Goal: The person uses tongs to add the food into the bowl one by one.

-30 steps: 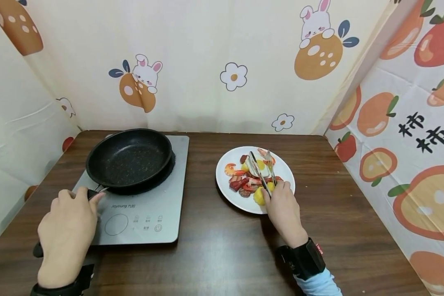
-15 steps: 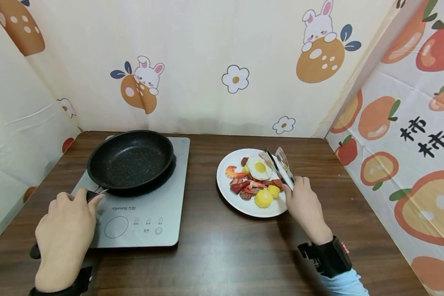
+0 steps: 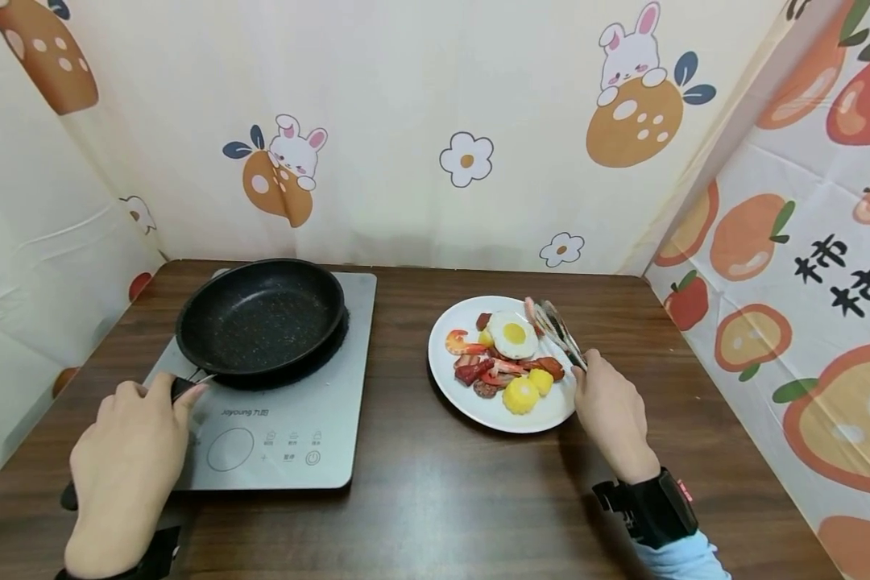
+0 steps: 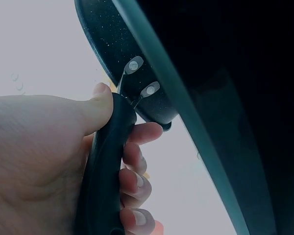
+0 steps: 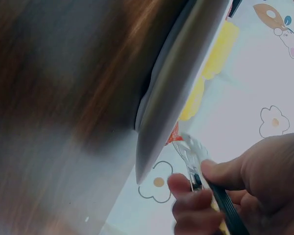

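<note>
Head view gives me the whole layout: my left hand (image 3: 126, 467) is wrapped around the pan handle (image 4: 105, 171) near the tabletop's front-left corner, thumb on top and fingers (image 4: 137, 181) curled beneath, while the black frying pan (image 3: 261, 318) sits empty on the induction cooker (image 3: 275, 427) toward the back-left. My right hand (image 3: 609, 407) grips the tongs (image 3: 558, 330) at the right edge of the white plate (image 3: 493, 411), which stands right of centre and carries a fried egg (image 3: 512, 333), shrimp (image 3: 458, 341), red pieces and yellow corn (image 3: 519, 395). The tongs' long axis runs from my hand away toward the back wall, tips leaning slightly left over the plate's far rim; whether they pinch anything there I cannot tell. I judge this as the picking-up step, food on the plate and none in the pan. The next move, I think, calls for closing the tips on one piece and carrying it left across to the pan.
</note>
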Demonstrator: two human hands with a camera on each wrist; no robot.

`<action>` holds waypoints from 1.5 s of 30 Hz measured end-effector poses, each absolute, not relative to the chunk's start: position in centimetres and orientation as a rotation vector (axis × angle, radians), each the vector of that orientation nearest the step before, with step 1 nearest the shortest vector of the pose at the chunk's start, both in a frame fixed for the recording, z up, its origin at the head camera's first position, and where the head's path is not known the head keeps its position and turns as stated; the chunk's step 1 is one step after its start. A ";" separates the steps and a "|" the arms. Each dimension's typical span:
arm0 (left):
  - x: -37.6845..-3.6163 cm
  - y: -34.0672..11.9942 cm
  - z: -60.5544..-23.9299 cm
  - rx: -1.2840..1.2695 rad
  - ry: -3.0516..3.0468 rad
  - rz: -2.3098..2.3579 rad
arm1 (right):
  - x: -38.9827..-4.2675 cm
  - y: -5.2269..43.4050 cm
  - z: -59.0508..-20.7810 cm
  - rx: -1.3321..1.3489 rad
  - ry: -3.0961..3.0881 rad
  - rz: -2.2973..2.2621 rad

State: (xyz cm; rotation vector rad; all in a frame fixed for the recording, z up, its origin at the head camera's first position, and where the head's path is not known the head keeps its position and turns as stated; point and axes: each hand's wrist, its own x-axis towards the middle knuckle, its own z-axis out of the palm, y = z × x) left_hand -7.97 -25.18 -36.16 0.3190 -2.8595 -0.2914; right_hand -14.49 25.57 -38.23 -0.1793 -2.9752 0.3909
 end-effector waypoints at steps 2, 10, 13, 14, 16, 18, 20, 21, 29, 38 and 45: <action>-8.0 -25.2 -36.3 0.320 -2.860 -0.287 | -14.5 25.7 -38.2 -0.201 -2.977 0.383; -7.7 -25.5 -36.3 0.290 -2.871 -0.288 | -14.4 26.1 -38.4 -0.205 -2.977 0.361; -7.7 -25.6 -36.0 0.316 -2.940 -0.355 | -14.3 26.0 -38.4 -0.192 -2.957 0.367; -7.7 -25.6 -35.8 0.331 -2.965 -0.383 | -14.3 26.0 -38.4 -0.188 -2.952 0.368; -7.9 -25.6 -35.6 0.371 -3.015 -0.430 | -14.4 26.0 -38.3 -0.194 -2.951 0.374; -8.0 -25.5 -35.5 0.383 -3.022 -0.444 | -14.4 26.0 -38.2 -0.198 -2.945 0.380; -7.9 -25.4 -35.5 0.377 -2.998 -0.441 | -14.5 25.9 -38.0 -0.187 -2.931 0.380; -7.9 -25.4 -35.6 0.370 -2.987 -0.436 | -14.5 25.9 -37.9 -0.180 -2.922 0.382; -8.2 -26.3 -35.8 0.271 -2.980 -0.376 | -14.6 24.6 -36.9 -0.106 -2.867 0.390; -8.9 -27.5 -35.4 0.157 -3.040 -0.353 | -15.1 23.2 -35.7 -0.037 -2.908 0.430; -9.6 -29.3 -35.0 -0.006 -3.057 -0.363 | -15.3 22.8 -35.2 0.016 -2.878 0.444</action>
